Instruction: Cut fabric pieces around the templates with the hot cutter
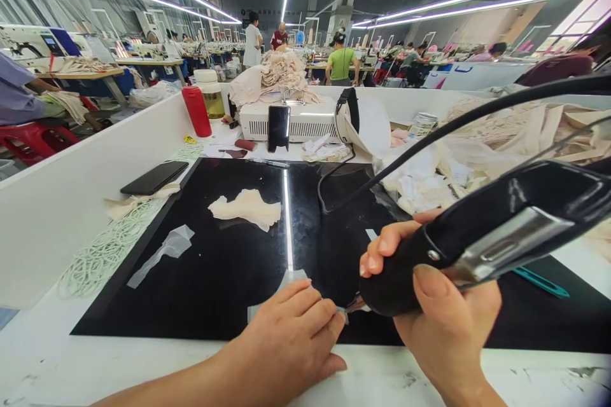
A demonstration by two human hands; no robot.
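My right hand [449, 324] is wrapped round a black corded hand tool [506, 203] with a metal lever along its side. The tool's narrow metal tip points left and down, close to the fingertips of my left hand [296, 331]. That left hand lies palm down, fingers side by side and thumb apart, over a thin translucent piece [258, 313] on the black mat [229, 280]. Much of this piece is hidden under the fingers. Farther up the mat lie a beige fabric scrap [248, 208] and another translucent strip [167, 249].
A teal cutter [541, 282] lies right of my right hand. Pale green cord [112, 245] and a dark phone [155, 178] sit at left. Behind the mat are an upright phone [279, 128], a white box [310, 121] and a red bottle [196, 112]. The black cable [458, 114] arches overhead.
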